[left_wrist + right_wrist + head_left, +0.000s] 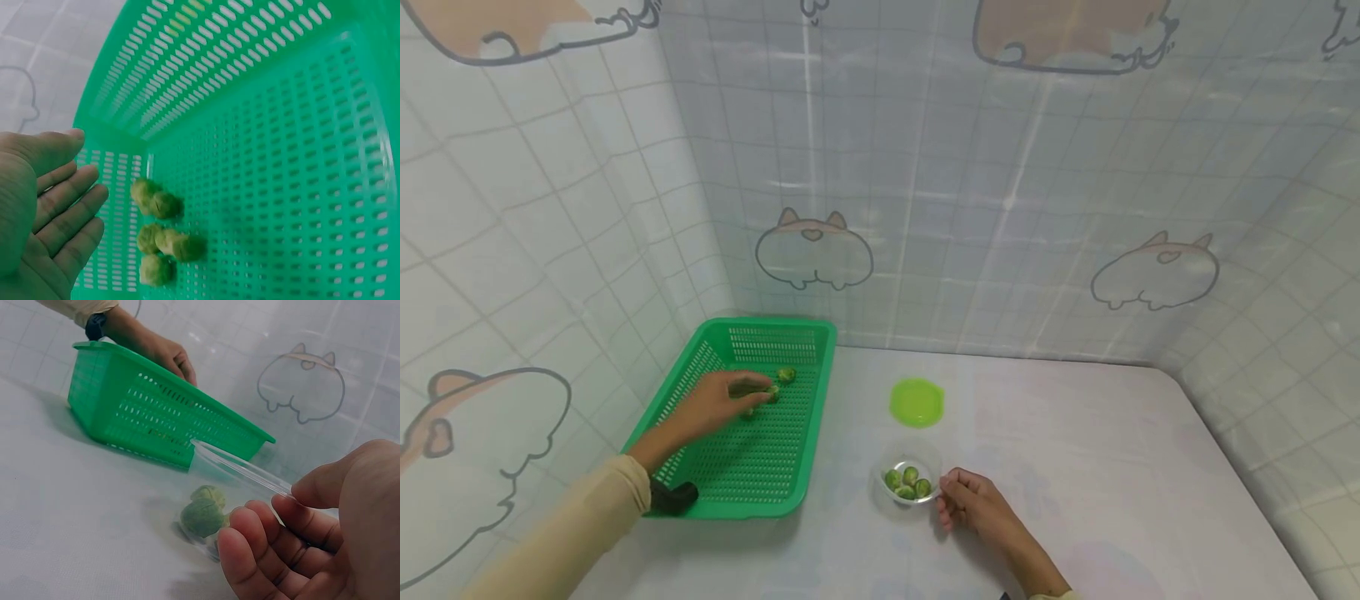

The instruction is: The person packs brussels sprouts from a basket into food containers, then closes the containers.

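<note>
My left hand (718, 404) reaches into a green plastic basket (805, 467), thumb and fingers apart. Several Brussels sprouts (165, 205) lie on the mesh floor; in the left wrist view the hand (56, 219) is beside them, with no sprout in its grasp. In the head view it partly hides them. With thumb and forefinger, my right hand (981, 512) pinches the rim of a small clear plastic cup (212, 464). Inside the cup are several more sprouts (906, 483), partly covered by the fingers in the right wrist view.
A bright green lid (917, 403) lies flat on the white table (1060, 433), beyond the cup. Tiled sheeting with cartoon animals (814, 254) rises behind the table and along both sides. The basket stands near the left wall.
</note>
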Tool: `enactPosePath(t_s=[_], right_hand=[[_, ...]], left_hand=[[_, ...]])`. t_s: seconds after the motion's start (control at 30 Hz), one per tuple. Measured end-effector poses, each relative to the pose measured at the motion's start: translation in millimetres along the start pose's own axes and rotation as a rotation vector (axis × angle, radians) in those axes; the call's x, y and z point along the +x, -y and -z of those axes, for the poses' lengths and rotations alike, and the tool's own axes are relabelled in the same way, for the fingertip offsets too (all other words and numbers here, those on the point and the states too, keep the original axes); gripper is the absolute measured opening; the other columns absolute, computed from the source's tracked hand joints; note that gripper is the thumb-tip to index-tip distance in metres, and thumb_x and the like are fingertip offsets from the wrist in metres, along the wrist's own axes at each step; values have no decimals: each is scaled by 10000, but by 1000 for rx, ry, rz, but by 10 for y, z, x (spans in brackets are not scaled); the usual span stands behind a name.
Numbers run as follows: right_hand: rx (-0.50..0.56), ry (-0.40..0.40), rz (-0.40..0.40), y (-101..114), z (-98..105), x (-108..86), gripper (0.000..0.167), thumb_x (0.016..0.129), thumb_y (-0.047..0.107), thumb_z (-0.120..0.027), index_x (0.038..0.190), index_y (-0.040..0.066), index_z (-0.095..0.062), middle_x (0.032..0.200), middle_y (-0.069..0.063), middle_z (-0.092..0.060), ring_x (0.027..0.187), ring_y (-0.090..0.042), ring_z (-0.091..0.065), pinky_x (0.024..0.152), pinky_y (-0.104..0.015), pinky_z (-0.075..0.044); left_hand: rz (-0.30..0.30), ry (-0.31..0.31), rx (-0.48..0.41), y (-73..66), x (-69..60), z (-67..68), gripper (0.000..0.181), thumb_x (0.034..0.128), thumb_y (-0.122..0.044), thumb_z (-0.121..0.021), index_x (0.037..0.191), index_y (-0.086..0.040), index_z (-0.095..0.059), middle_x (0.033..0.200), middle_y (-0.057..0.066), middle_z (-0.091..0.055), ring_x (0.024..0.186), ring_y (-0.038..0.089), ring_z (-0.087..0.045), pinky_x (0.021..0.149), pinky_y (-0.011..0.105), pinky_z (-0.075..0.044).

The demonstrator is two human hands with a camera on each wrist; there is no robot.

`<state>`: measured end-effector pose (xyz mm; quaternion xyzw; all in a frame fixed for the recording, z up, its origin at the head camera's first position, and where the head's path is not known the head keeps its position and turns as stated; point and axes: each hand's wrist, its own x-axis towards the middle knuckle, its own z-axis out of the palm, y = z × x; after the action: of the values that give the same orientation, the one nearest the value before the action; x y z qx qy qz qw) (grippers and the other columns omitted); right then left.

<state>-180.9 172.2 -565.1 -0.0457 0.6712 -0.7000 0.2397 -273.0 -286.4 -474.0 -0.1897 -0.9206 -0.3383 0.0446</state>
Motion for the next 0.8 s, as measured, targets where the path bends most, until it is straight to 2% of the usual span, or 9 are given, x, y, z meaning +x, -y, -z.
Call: enactPosePath(t_s=[0.27,0.53,0.8], right_hand=[[10,1,2,9,-6,12,311,1037,317,-566,1002,10,-599,873,-42,-652,738,-142,-617,679,-271,-563],[9,-9,-24,42,-6,3,318,1028,333,-578,1011,17,-607,891,-54,-657,747,-148,-613,691,-273,-549],[8,-16,-32,58,-10,-9,312,1030,324,-575,1016,14,-607,889,-55,-656,744,-150,-611,691,-276,-546]], left_hand=[[13,23,41,170,20,47,335,968,-265,-706,1236,-65,-709,1190,79,-727,1100,298,-685,923,506,-562],[38,32,129,251,31,83,330,957,-244,-718,1215,-39,-715,1163,144,-729,1071,358,-681,879,548,-560],[59,58,215,320,63,64,239,911,-201,-763,1056,-11,-758,1033,146,-749,975,366,-694,819,540,-572]])
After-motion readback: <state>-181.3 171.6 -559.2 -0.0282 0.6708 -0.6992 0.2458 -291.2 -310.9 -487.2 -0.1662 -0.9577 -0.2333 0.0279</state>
